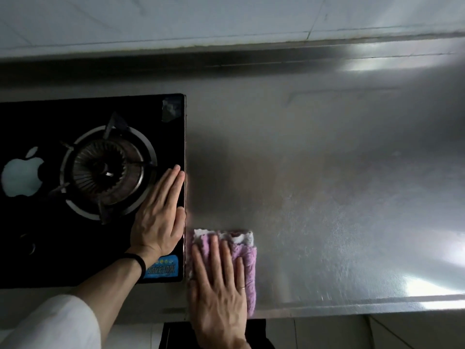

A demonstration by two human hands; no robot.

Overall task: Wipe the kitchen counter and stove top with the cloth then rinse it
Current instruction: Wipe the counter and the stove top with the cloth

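The cloth (245, 263), pink and white and folded into a pad, lies on the steel counter (327, 197) near its front edge, just beside the right side of the black stove top (75, 248). The right hand (221, 293) presses flat on it, fingers spread and open, not gripping. The left hand (161, 217) rests open, palm down, on the stove top's right edge next to the burner (108, 170), apparently bracing. The wipe seems to be running along the seam between stove and counter. With only a flat palm holding it, the cloth could unfold or slide out on the slick steel, or slip off the front edge. Its corner might also snag on the stove's raised side.
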